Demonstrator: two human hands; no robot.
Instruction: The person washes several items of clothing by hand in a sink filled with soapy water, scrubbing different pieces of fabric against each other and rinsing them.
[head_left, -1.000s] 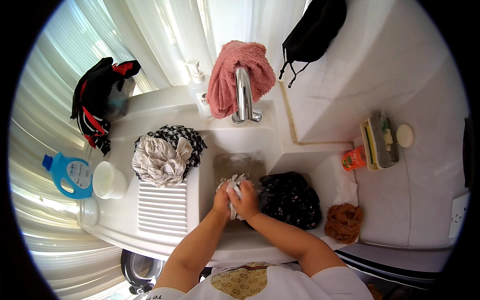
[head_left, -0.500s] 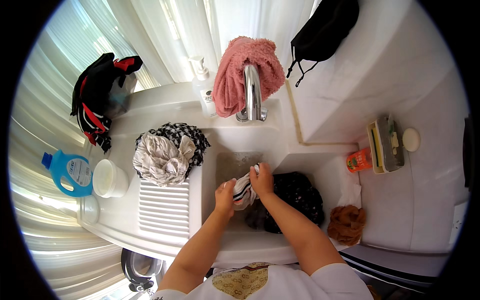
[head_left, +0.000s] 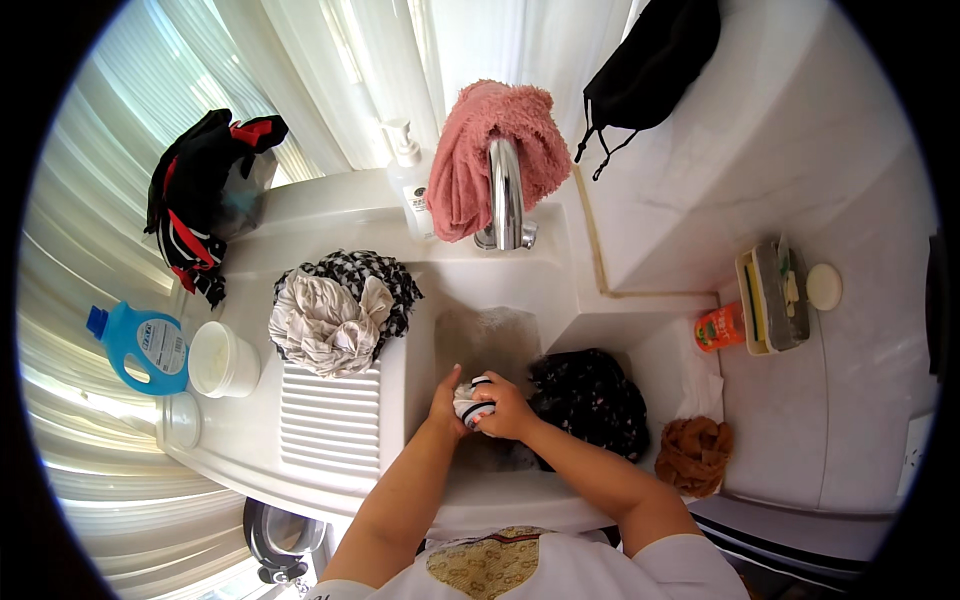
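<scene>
Fingers (head_left: 497, 395) of both hands clamped on bunched white, dark-striped cloth (head_left: 473, 405); over sink (head_left: 560, 290).

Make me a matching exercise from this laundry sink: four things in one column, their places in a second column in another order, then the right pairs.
Things
1. pink towel
2. blue detergent bottle
3. striped cloth
4. brown cloth

Places
A. on the counter right of the basin
B. between the left hand and the right hand
C. draped over the faucet
D. lying at the far left edge of the sink unit

Pairs: 1-C, 2-D, 3-B, 4-A
</scene>
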